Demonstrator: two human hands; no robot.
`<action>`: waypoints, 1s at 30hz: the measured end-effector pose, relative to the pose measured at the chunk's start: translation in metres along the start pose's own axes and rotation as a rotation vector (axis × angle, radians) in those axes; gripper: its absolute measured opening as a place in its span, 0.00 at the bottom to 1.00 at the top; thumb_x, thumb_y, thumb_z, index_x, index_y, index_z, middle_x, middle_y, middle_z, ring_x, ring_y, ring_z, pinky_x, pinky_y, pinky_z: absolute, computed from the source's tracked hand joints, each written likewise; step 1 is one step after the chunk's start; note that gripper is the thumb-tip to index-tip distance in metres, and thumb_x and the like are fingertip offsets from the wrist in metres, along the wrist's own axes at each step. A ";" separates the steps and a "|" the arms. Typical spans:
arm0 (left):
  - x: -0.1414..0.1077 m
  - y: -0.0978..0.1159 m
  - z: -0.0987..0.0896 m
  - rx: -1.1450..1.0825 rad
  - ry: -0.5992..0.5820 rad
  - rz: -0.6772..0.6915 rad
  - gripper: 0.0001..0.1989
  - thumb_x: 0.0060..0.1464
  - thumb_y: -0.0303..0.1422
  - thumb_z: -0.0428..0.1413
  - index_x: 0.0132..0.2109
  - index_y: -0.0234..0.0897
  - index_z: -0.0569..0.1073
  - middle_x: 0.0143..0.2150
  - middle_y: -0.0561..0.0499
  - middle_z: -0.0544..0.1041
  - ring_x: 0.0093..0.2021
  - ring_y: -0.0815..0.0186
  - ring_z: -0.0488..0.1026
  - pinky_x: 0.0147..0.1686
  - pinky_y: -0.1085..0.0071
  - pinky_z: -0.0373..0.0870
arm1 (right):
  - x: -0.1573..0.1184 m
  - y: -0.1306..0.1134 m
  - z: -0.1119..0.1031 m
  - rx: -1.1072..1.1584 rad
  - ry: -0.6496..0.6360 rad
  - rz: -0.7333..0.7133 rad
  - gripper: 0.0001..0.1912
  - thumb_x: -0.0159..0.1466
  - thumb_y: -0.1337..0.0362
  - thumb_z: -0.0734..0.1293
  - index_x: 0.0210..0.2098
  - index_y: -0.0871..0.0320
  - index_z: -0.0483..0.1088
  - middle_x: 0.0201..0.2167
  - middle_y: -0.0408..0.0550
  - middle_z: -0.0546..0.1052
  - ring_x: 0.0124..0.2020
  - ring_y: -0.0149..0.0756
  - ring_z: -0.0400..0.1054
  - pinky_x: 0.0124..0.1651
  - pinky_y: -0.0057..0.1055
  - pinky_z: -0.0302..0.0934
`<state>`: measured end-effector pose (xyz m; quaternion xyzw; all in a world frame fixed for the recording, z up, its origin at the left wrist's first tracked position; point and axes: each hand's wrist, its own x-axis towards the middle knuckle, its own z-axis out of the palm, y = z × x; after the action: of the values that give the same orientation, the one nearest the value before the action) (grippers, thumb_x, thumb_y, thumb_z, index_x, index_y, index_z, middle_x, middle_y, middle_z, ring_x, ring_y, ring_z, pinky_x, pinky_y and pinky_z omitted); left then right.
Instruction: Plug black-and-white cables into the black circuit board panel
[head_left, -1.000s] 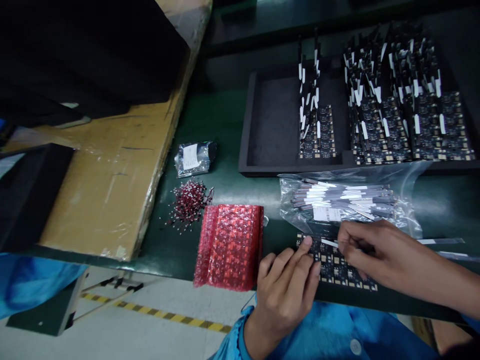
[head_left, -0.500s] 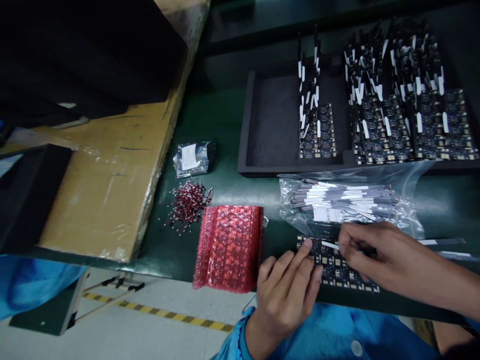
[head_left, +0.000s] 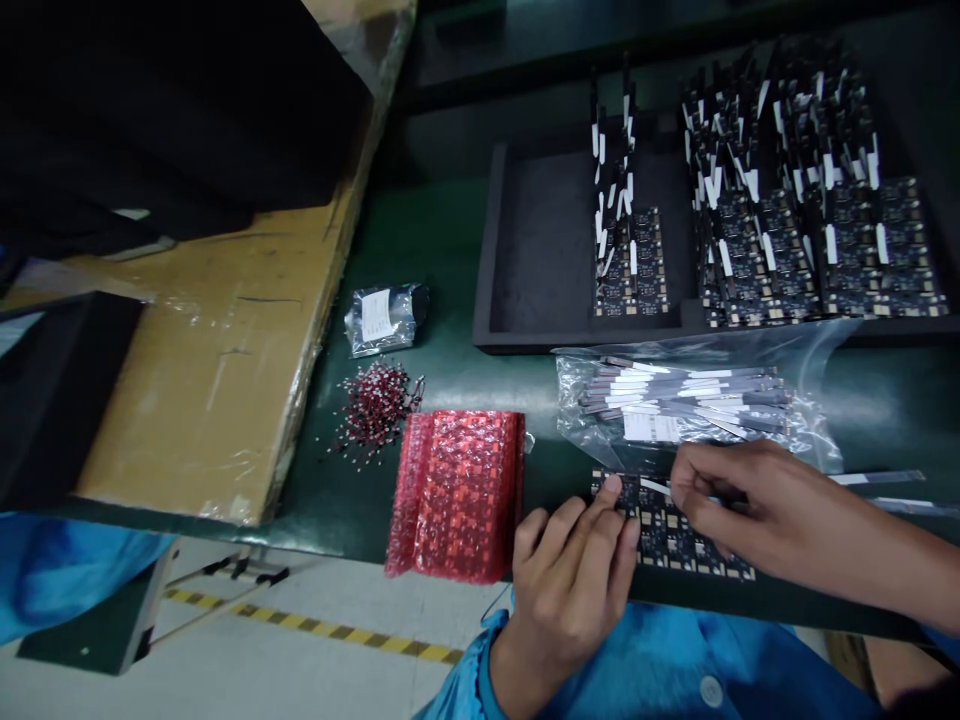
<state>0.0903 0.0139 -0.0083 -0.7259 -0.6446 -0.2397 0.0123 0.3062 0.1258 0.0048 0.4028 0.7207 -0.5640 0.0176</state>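
A black circuit board panel point(head_left: 686, 540) with gold pads lies near the front edge of the green table. My left hand point(head_left: 566, 585) rests at its left end, fingers stretched out, the index fingertip pressing on the upper left corner. Over the board's upper right part is my right hand point(head_left: 757, 500), thumb and fingers pinched on a thin flat cable. Only the cable's white-labelled stretch point(head_left: 655, 487) shows, pointing left toward my left index finger. The pinching fingertips are partly hidden by the hand.
Behind the board lies a clear bag point(head_left: 694, 400) of flat cables. Beyond it a black foam tray point(head_left: 540, 340) holds rows of boards with cables upright. Leftward are red bubble wrap point(head_left: 465, 495), a pile of small red-black wires point(head_left: 377, 405) and a silver pouch point(head_left: 386, 318). Loose cables point(head_left: 885, 478) lie right.
Both hands keep nearly the same pose on the board, with the right one still pinching the cable. The whole view has shifted very slightly.
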 end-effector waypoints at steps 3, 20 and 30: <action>-0.001 -0.001 0.001 -0.018 0.002 -0.006 0.06 0.64 0.38 0.55 0.40 0.45 0.75 0.50 0.62 0.81 0.41 0.73 0.78 0.44 0.68 0.64 | 0.000 0.001 0.000 0.000 -0.020 0.020 0.12 0.77 0.54 0.65 0.36 0.47 0.72 0.24 0.36 0.77 0.25 0.39 0.72 0.30 0.34 0.57; -0.011 -0.004 0.002 0.005 0.052 0.057 0.08 0.64 0.40 0.54 0.43 0.45 0.75 0.51 0.62 0.80 0.41 0.70 0.77 0.43 0.66 0.66 | 0.002 0.001 0.001 -0.051 0.035 -0.059 0.11 0.77 0.57 0.65 0.38 0.49 0.74 0.27 0.37 0.77 0.28 0.38 0.73 0.33 0.33 0.58; -0.017 -0.008 0.010 0.009 0.054 0.044 0.08 0.61 0.39 0.56 0.47 0.47 0.75 0.51 0.60 0.81 0.43 0.65 0.78 0.42 0.62 0.70 | 0.004 -0.001 0.004 -0.022 0.085 -0.128 0.07 0.73 0.61 0.68 0.36 0.49 0.73 0.24 0.37 0.79 0.28 0.41 0.77 0.33 0.32 0.59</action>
<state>0.0855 0.0029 -0.0256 -0.7331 -0.6291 -0.2559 0.0381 0.3014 0.1245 0.0022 0.3793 0.7511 -0.5384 -0.0450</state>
